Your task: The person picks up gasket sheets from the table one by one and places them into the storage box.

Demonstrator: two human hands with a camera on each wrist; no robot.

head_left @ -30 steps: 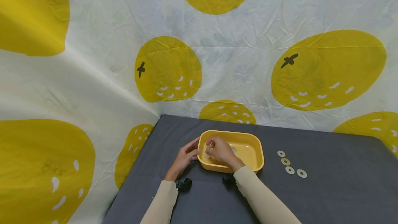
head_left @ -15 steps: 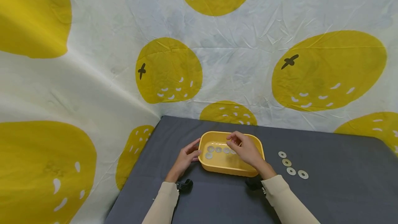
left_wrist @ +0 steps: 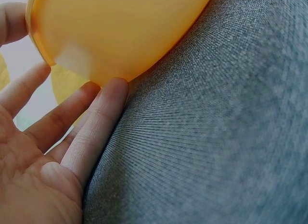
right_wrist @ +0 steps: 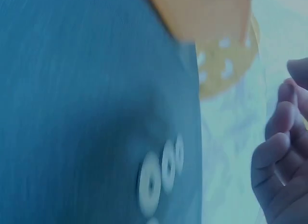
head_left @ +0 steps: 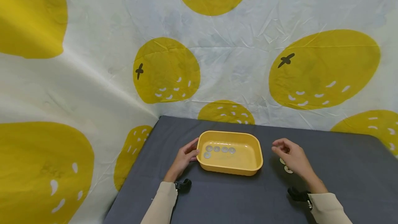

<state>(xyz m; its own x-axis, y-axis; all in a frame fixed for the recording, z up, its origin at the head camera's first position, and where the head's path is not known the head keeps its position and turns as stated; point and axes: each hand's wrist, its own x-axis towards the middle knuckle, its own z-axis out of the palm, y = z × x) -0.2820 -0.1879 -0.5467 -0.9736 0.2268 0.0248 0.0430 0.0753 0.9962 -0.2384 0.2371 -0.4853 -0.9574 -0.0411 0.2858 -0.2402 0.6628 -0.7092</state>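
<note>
My left hand point(head_left: 184, 156) rests at the left end of a yellow plastic tray point(head_left: 230, 171). In the left wrist view its fingers point(left_wrist: 98, 123) are mostly straight, their tips against the tray's outer wall point(left_wrist: 125, 31). Inside the tray lie several flat metal washers point(head_left: 216, 149), most in a row toward the back and one in front at the left. My right hand point(head_left: 293, 156) hovers right of the tray above more washers point(right_wrist: 150, 184), fingers loosely bent and holding nothing. It hides some of those washers in the head view.
A dark grey cloth point(head_left: 230, 199) covers the table. White fabric with yellow fruit prints point(head_left: 168, 70) hangs behind and at the left. A black camera strap point(head_left: 185, 185) sits on the left wrist, another point(head_left: 298, 195) on the right.
My right hand has lifted out of the tray's left part and moved right, over the washers on the cloth. The washers inside now show uncovered. My left hand has stayed at the tray.
</note>
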